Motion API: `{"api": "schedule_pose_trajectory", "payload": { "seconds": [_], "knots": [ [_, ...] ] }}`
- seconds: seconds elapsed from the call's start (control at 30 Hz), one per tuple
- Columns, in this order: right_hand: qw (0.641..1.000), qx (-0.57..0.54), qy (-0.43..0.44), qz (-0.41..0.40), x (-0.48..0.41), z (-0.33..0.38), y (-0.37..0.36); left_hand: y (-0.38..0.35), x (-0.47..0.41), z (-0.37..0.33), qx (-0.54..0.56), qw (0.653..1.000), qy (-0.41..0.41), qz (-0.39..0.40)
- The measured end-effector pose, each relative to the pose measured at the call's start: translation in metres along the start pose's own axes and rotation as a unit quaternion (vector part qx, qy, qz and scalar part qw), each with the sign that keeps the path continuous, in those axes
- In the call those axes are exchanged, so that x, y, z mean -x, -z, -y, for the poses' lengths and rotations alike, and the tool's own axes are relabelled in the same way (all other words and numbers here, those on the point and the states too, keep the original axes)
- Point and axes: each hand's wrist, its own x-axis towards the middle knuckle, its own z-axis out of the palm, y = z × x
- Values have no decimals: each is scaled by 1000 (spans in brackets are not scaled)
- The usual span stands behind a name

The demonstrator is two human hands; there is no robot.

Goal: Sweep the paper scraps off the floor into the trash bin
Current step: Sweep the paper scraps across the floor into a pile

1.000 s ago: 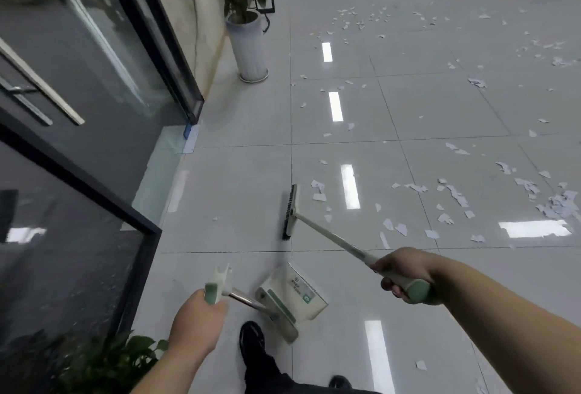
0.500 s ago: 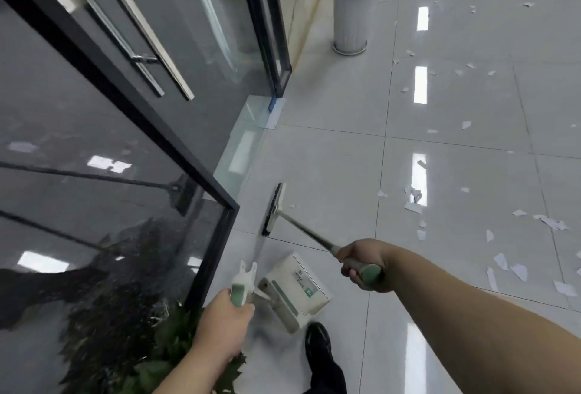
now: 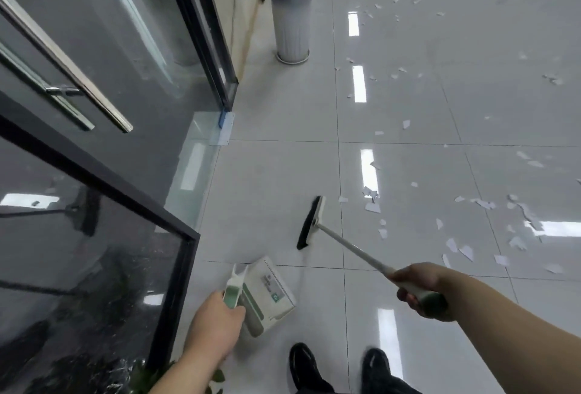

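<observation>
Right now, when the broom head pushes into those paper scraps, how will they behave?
The paper scraps look thin and small, so probably very light: they should slide easily on the glossy floor tile. Some may flutter or slip under the broom head. They lie scattered, so several strokes seem likely.

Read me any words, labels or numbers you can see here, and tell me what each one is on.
Nothing here can be read.
Dustpan: a label with lines of grey print and a small green square mark, too blurred to read.
Broom, plant pot, glass door, paper scraps: no text shows.
</observation>
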Motion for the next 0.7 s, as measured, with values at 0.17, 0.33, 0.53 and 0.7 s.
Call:
{"api": "schedule_pose_trajectory", "payload": {
  "seconds": [0.17,0.33,0.53,0.7],
  "knots": [
    [996,-51,21,-64,16,-17,68,-16,-6,-41,-20,999,-42,1],
    [991,-92,54,-77,28,-3,104,-34,-11,-84,-34,996,-77,12],
    [988,-136,67,15,7,59,132,-62,-28,-148,-31,997,-67,7],
    [988,-125,52,77,-31,113,165,-91,-33,-214,-27,998,-53,-5]
  ]
}}
